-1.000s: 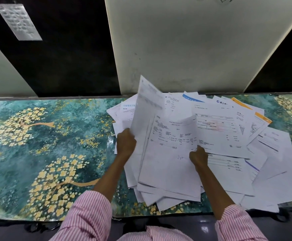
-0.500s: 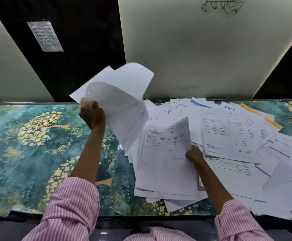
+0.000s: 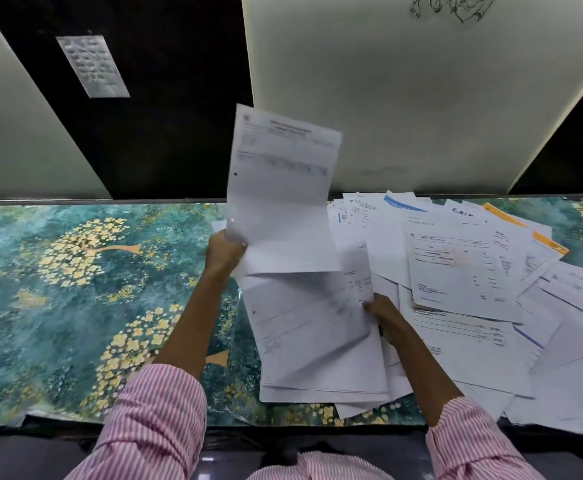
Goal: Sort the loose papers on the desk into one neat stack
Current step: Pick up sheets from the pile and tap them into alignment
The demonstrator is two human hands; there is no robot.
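Observation:
Loose white printed papers point(image 3: 463, 271) lie spread over the right half of the desk point(image 3: 58, 289), some with orange or blue edges. My left hand point(image 3: 222, 252) grips the lower left corner of a few sheets point(image 3: 281, 192) held upright above the pile. My right hand point(image 3: 385, 317) pinches the right edge of a blurred sheet point(image 3: 307, 320) that lies on a small pile of papers at the desk's front edge. Sheets at the far right hang over the front edge.
The desk has a teal cover with yellow flower trees; its left half shows no papers. A pale wall panel point(image 3: 421, 98) and dark panels rise right behind the desk. A small printed notice point(image 3: 92, 65) sticks to the dark panel at upper left.
My left hand has swung its sheets from the upper left back over the pile, now held upright with print facing me. My right hand stays on the front sheet's edge.

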